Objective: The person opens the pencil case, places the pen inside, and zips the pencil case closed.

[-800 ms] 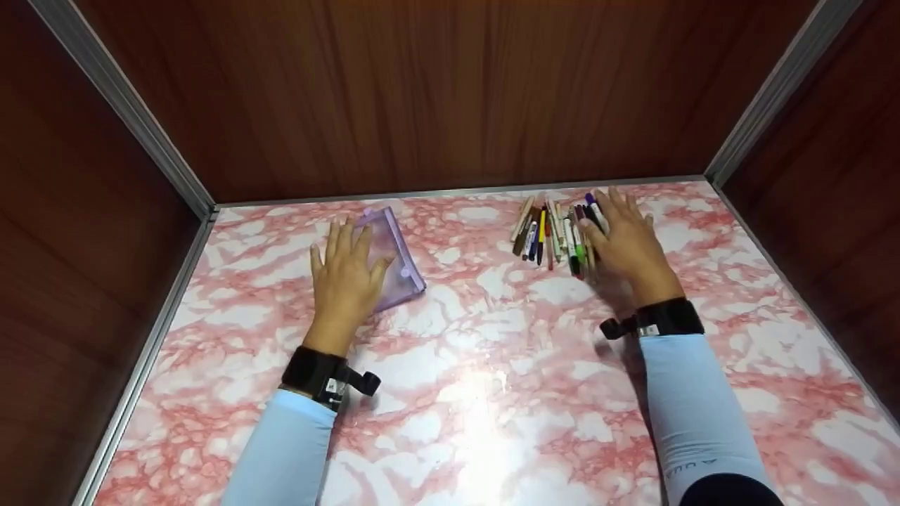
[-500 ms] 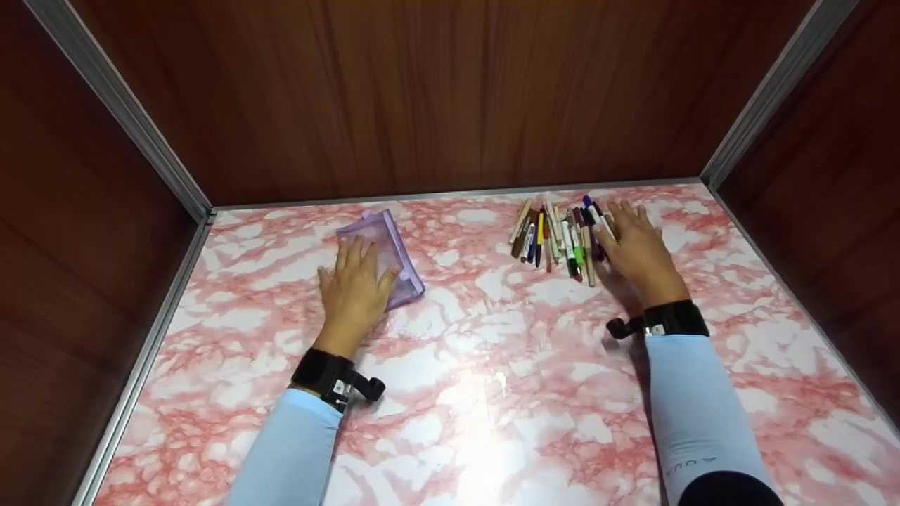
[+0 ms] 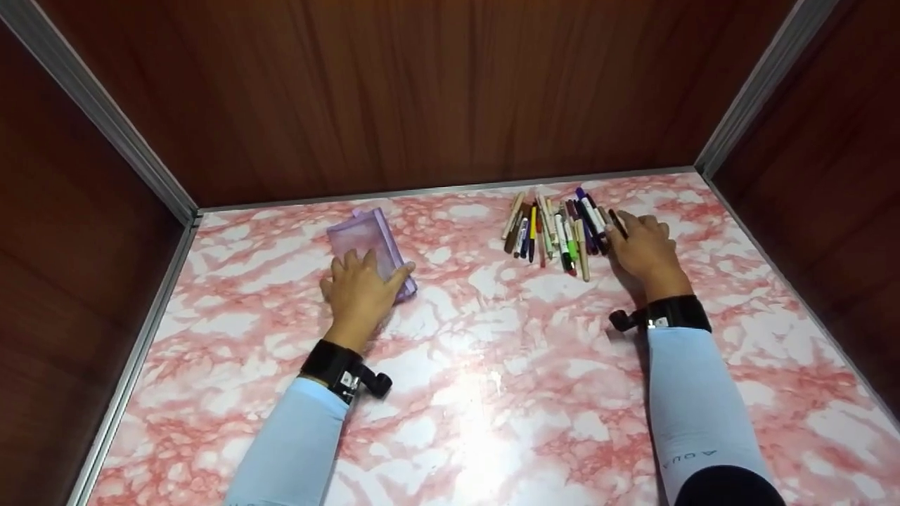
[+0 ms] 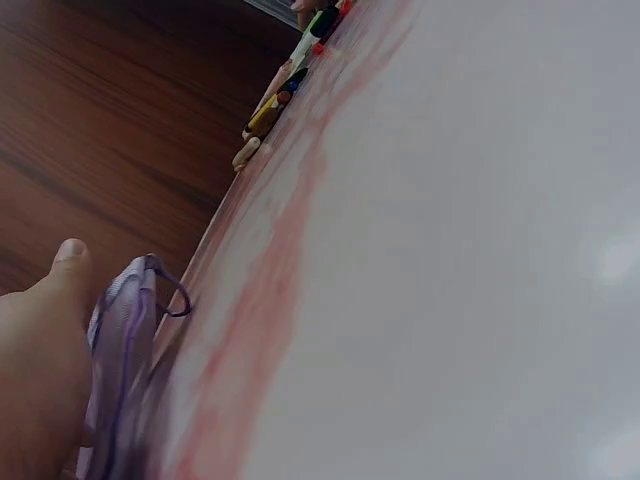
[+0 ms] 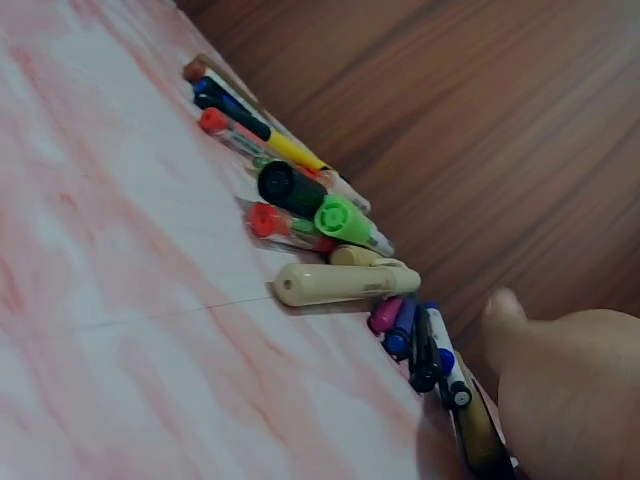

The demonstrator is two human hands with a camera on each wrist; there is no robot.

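Note:
In the head view my left hand [image 3: 362,288] rests over a translucent purple zip pouch [image 3: 365,239], its thumb stretched across the pouch's right edge. The left wrist view shows the pouch [image 4: 125,350] side-on beside that hand, with a small loop at its end; the thumb points up, and the other fingers are mostly hidden. At the right end of a row of pens and markers [image 3: 548,235] is my right hand [image 3: 647,253]. A dark-ended pen [image 3: 618,223] lies between its thumb and forefinger. The thumb is straight in the right wrist view, where the remaining fingers are out of sight.
A red-and-white marbled tabletop [image 3: 478,365] lies under everything. Brown wood-grain panels rise behind it [image 3: 422,98] and at both sides, framed by grey metal edging. A beige pen [image 5: 335,283] sticks out from the row toward the near side.
My left hand has slid toward the near side and right, its thumb now across the pouch's edge. The right hand has shifted slightly right and nearer, its fingers bending, uncovering more pens.

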